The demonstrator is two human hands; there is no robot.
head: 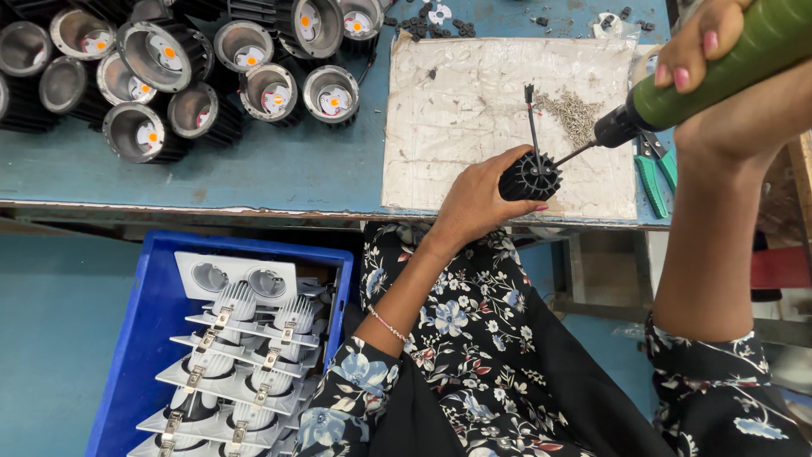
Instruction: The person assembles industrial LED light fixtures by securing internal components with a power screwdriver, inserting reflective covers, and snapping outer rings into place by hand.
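Head view: left hand wraps its fingers around a black finned housing, holding it upright on the pale work board. Right hand is clenched around a green electric screwdriver, whose bit touches the housing's top (black wires rise from it). Just beyond lies a screw pile; further left, black lamp housings.

Bright, even overhead light, soft shadows (slight wide-angle bending at edges).
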